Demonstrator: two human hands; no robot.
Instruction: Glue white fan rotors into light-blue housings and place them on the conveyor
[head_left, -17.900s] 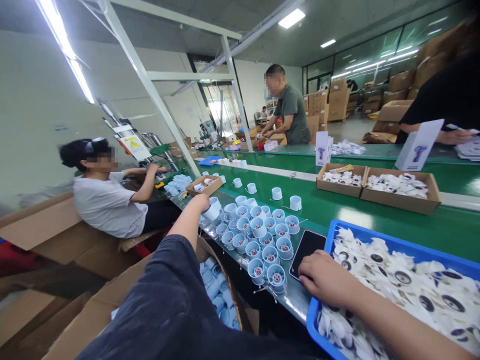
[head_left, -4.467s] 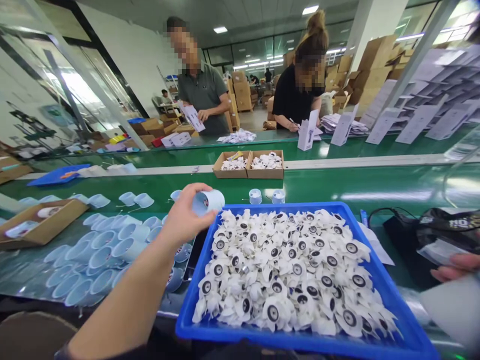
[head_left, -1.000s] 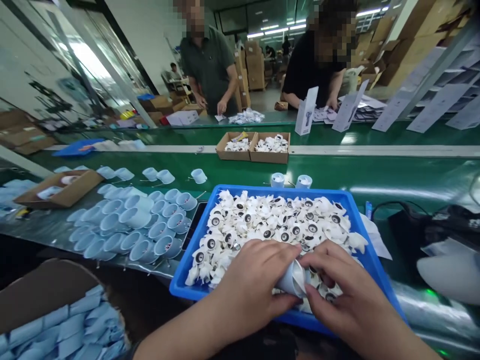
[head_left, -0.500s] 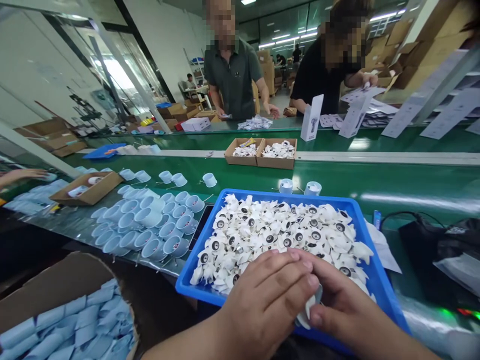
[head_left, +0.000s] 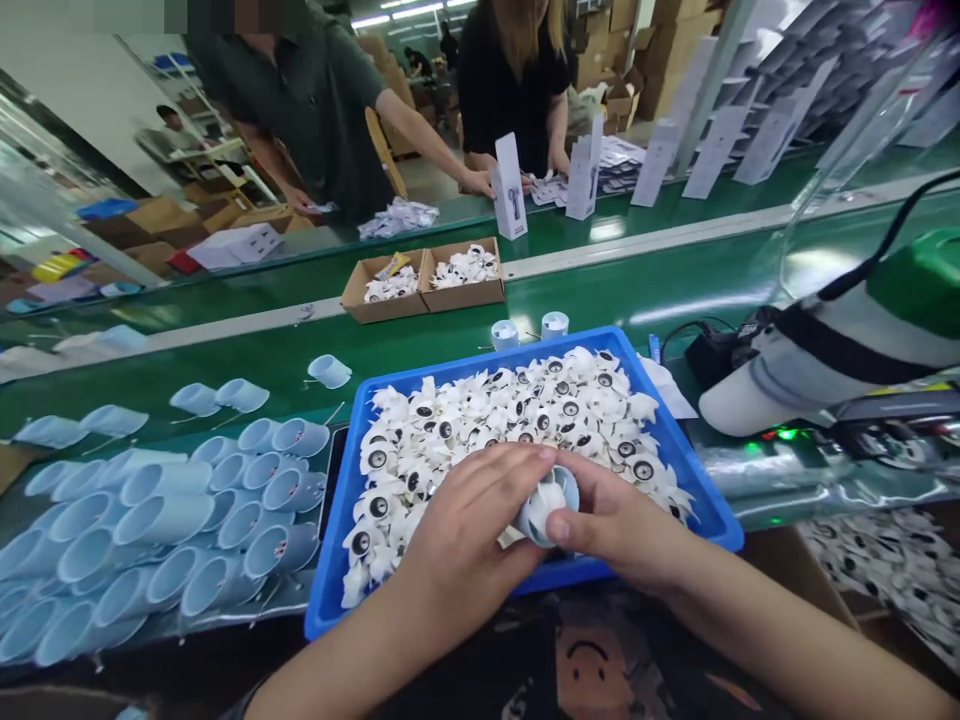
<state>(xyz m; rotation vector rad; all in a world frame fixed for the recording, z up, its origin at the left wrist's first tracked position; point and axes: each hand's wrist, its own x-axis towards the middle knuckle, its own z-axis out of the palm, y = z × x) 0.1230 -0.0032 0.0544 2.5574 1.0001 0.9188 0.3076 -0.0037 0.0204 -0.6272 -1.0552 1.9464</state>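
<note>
Both hands are closed around a light blue cylindrical housing (head_left: 571,488) just above the near edge of a blue tray (head_left: 341,505). A white fan blade (head_left: 541,512) sits in the housing's open end, which faces me. My left hand (head_left: 476,515) wraps over the housing's left side and top, hiding much of it. On the other side, my right hand (head_left: 619,520) grips it, thumb at the rim by the blade. Heaped in the tray are many white fan blades (head_left: 457,425) with dark round hubs.
Light blue housings (head_left: 165,500) with wires crowd the left bench. Two more housings (head_left: 553,324) stand behind the tray. Cardboard boxes (head_left: 461,290) of fan blades sit on the green belt. At right is a green-and-white tool (head_left: 832,340). Two people work opposite, near white cartons (head_left: 510,190).
My view has swung right, bringing the green-and-white tool into sight. The housing's open end with the blade now shows between my hands. A person opposite has stretched an arm toward a white carton.
</note>
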